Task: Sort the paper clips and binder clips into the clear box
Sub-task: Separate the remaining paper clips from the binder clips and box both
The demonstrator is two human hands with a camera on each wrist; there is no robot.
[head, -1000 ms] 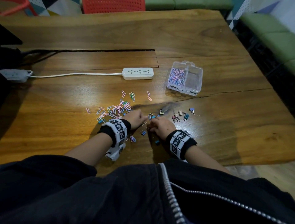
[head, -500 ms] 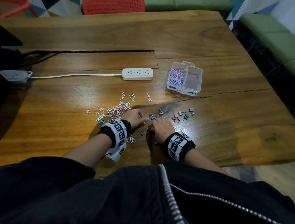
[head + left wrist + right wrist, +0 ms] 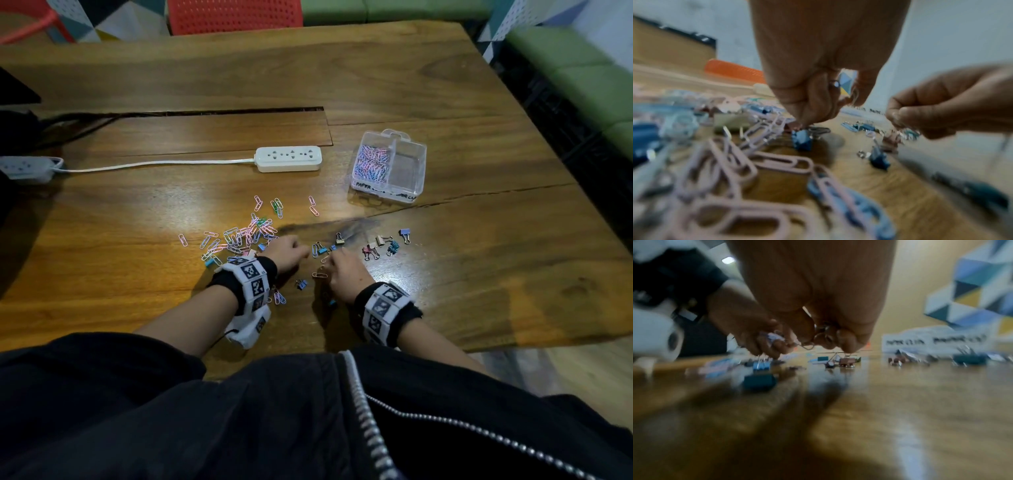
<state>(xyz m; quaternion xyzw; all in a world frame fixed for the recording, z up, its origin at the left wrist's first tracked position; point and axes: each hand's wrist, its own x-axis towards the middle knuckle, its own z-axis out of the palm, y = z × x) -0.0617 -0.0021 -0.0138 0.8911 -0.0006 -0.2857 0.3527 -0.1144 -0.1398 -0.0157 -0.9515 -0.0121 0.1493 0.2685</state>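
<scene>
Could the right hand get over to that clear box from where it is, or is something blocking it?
Probably yes. The clear box lies beyond and to the right of the right hand, with only low binder clips and bare table between them.

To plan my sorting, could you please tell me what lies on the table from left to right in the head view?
Grey power strip → paper clip pile → white power strip → clear box
</scene>
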